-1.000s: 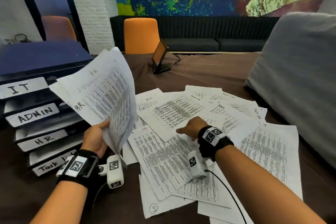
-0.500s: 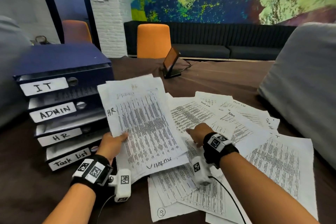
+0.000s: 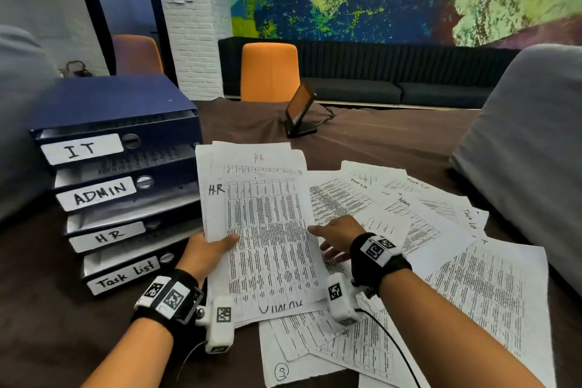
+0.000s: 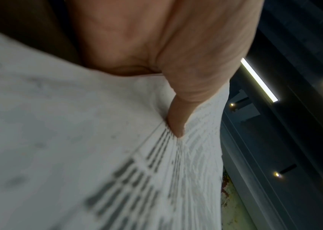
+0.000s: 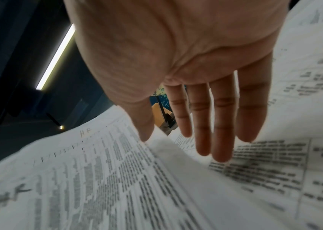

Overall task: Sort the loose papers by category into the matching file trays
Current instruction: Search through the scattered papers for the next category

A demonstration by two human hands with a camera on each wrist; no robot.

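The step in hand looks like gathering the sheets marked HR before they are filed. The left hand (image 3: 206, 253) grips a small bundle of HR papers (image 3: 267, 230) at its left edge, thumb curled over the top sheet and the fingers hidden beneath; the left wrist view shows that thumb pressed into the printed page. The right hand (image 3: 338, 238) is apart from the left, its fingers straight and spread, holding nothing; it hangs low at the bundle's right edge, over the loose papers (image 3: 409, 220) scattered on the table (image 3: 63, 309), though whether it touches any sheet I cannot tell. The bundle lies tilted above that scatter, just right of the stack of file trays (image 3: 119, 186), which are labelled IT, ADMIN, HR and Task List from top to bottom. The sheets are white, covered in dense tables of small print, with "HR" handwritten at the top and in the left margin; their edges sit unevenly, so they are not squared up. The next move probably calls for either pulling another HR sheet from the scatter or squaring the bundle and sliding it level into the HR tray (image 3: 107, 235), third from the top, without catching the shelf above. Many sheets, some marked Task List and Admin, remain unsorted.
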